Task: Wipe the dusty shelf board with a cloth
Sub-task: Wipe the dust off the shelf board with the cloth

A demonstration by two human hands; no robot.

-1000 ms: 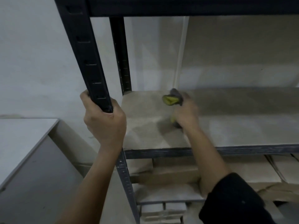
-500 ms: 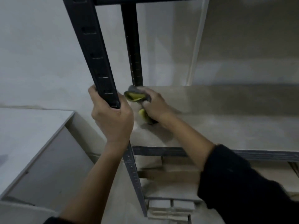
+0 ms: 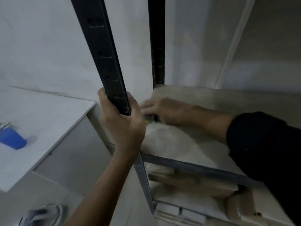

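Wiping is under way: the right hand (image 3: pixel 164 110) presses a mostly hidden cloth (image 3: pixel 149 119) onto the shelf board (image 3: pixel 187 144) at its far-left corner, fingers blurred, grip unclear. Left hand (image 3: pixel 121 123) wraps the near upright (image 3: pixel 104 54). Next, probably sweeping rightward.

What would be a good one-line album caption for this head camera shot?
Left hand grips the shelf's black upright while the right hand wipes the shelf board.

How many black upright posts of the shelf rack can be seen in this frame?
2. The front post runs down the middle, gripped by the left hand. The rear post stands at the shelf board's back left corner. Posts further right may be out of frame.
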